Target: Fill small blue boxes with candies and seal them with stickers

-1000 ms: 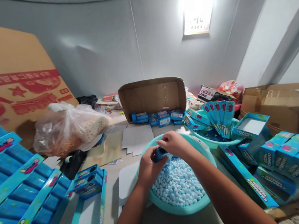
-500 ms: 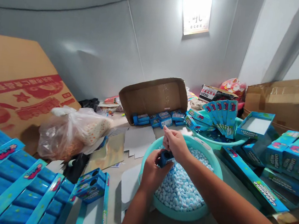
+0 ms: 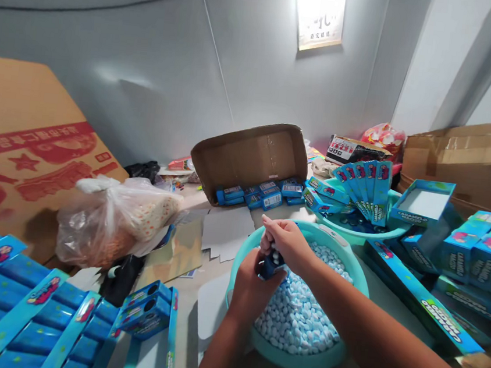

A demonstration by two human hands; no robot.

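My left hand is wrapped round a small blue box, held over a teal basin full of pale blue and white candies. My right hand is closed in a pinch right at the box's open top, fingers touching it. What the pinched fingers hold is hidden. Both forearms reach in from the lower right.
A brown carton lying on its side holds small blue boxes. A second teal basin carries a fan of blue boxes. Blue display cartons stack at right. Blue trays fill the lower left, beside a plastic bag.
My right hand has dropped from just above the box onto its top. The left hand and box have stayed over the basin; the view shifted slightly.
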